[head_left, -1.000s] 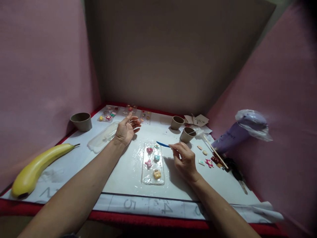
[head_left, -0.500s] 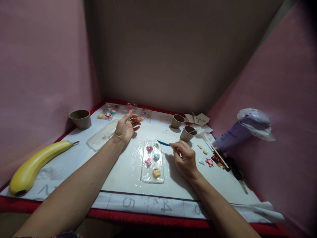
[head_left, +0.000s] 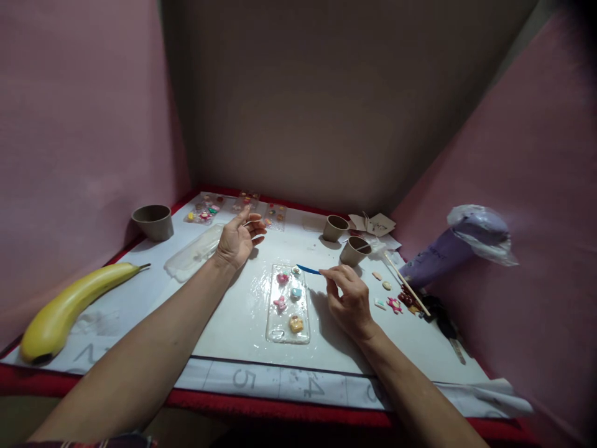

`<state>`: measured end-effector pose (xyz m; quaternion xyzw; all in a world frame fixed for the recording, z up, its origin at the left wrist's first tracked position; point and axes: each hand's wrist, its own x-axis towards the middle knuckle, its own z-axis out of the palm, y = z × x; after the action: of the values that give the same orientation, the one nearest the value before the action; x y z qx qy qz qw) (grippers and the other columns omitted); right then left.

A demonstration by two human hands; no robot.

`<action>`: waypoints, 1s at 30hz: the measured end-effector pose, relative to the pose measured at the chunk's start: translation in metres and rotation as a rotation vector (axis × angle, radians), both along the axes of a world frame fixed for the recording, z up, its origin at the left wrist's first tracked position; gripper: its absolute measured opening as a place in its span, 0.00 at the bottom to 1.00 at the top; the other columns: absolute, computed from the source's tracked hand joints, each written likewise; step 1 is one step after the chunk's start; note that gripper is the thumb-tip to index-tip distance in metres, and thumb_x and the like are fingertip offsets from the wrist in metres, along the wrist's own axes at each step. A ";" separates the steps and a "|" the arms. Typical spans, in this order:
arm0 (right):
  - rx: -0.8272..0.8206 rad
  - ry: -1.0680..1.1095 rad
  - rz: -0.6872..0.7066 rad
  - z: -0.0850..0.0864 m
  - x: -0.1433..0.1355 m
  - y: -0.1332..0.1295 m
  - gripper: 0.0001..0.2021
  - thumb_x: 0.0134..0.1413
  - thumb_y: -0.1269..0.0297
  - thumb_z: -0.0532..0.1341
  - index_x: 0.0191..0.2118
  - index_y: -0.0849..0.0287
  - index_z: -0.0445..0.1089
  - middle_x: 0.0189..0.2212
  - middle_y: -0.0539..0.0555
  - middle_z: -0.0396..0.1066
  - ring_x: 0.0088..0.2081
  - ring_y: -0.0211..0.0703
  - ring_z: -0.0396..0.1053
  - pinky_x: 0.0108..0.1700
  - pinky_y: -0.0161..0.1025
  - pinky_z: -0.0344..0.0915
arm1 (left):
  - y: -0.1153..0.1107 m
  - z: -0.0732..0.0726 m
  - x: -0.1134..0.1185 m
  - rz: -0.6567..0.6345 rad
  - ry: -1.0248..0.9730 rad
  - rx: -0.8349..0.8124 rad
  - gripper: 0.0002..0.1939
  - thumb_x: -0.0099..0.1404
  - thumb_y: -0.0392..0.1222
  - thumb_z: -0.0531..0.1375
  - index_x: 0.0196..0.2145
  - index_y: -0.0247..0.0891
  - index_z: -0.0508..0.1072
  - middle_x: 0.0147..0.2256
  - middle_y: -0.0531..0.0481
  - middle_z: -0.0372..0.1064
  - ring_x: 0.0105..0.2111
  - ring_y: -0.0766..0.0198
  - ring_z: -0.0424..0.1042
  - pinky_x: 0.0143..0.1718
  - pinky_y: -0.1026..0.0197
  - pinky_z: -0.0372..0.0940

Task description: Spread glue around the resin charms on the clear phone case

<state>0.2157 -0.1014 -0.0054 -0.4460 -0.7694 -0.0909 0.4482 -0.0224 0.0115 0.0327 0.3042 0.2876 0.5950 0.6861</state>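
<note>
Between the thumb and fingertips of the right hand (head_left: pixel 347 300), a slim blue plastic blade-shaped tool (head_left: pixel 308 269) is pinched, its tip pointed leftward at the upper right corner of a clear, glossy rectangular phone case (head_left: pixel 290 339). Whether the small round pale charm (head_left: pixel 296 270) at that corner is touched by the tip cannot be told. Nothing is held by the left hand (head_left: pixel 239 242), which is turned palm inward with its fingers loosely apart and slightly curled, beyond and to the left of the case.

The case is laid flat on a white board (head_left: pixel 233 339), between the two forearms, and wet-looking streaks are seen around it. On it are also set a red-pink charm (head_left: pixel 282 278), a light blue charm (head_left: pixel 296 293), a pink charm (head_left: pixel 280 303) and a yellow-orange charm (head_left: pixel 296 323). Near the left wrist, a long translucent whitish tray (head_left: pixel 184 264) is partly covered by the hand. To the right of the right hand, a pink-and-white charm (head_left: pixel 394 305) is placed near a thin pale wooden stick (head_left: pixel 408 286).
</note>
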 end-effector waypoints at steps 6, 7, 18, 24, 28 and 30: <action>0.029 -0.042 -0.003 0.000 0.000 0.000 0.15 0.51 0.82 0.54 0.40 0.63 0.73 0.31 0.57 0.70 0.34 0.45 0.66 0.34 0.42 0.66 | 0.001 -0.001 0.000 -0.004 -0.005 0.020 0.17 0.55 0.55 0.63 0.26 0.37 0.71 0.26 0.49 0.69 0.28 0.61 0.66 0.31 0.59 0.58; 0.032 -0.043 -0.003 0.000 0.000 0.000 0.15 0.51 0.82 0.54 0.40 0.63 0.73 0.31 0.57 0.70 0.33 0.45 0.66 0.34 0.42 0.66 | 0.001 -0.001 0.000 -0.003 -0.004 0.020 0.17 0.55 0.55 0.63 0.26 0.37 0.71 0.26 0.49 0.69 0.28 0.61 0.66 0.30 0.59 0.58; 0.050 -0.050 0.003 0.000 0.000 0.000 0.16 0.50 0.82 0.53 0.40 0.63 0.72 0.31 0.57 0.70 0.34 0.45 0.66 0.34 0.42 0.66 | 0.002 -0.002 0.000 0.001 -0.007 0.012 0.17 0.56 0.55 0.63 0.26 0.37 0.71 0.26 0.49 0.69 0.28 0.61 0.66 0.30 0.59 0.58; 0.058 -0.066 0.004 0.000 0.000 0.000 0.16 0.51 0.82 0.53 0.41 0.63 0.72 0.32 0.58 0.70 0.34 0.46 0.66 0.34 0.42 0.66 | 0.001 -0.001 0.000 -0.005 -0.012 0.004 0.17 0.57 0.55 0.62 0.26 0.37 0.71 0.26 0.49 0.69 0.28 0.62 0.67 0.30 0.59 0.58; 0.063 -0.072 0.003 -0.001 0.000 0.000 0.16 0.51 0.82 0.53 0.41 0.62 0.72 0.32 0.57 0.70 0.34 0.45 0.66 0.35 0.42 0.66 | 0.001 -0.002 0.000 0.002 -0.003 0.007 0.17 0.56 0.56 0.62 0.26 0.37 0.71 0.26 0.49 0.69 0.28 0.61 0.67 0.30 0.59 0.58; 0.064 -0.073 0.003 0.000 0.000 0.000 0.16 0.51 0.82 0.53 0.41 0.62 0.72 0.32 0.58 0.70 0.34 0.46 0.66 0.35 0.42 0.66 | 0.002 -0.002 0.000 0.004 -0.002 0.010 0.17 0.55 0.56 0.63 0.26 0.37 0.71 0.26 0.49 0.69 0.28 0.61 0.66 0.30 0.59 0.58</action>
<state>0.2154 -0.1019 -0.0059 -0.4265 -0.7827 -0.1311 0.4339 -0.0229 0.0130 0.0306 0.3064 0.2846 0.5983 0.6835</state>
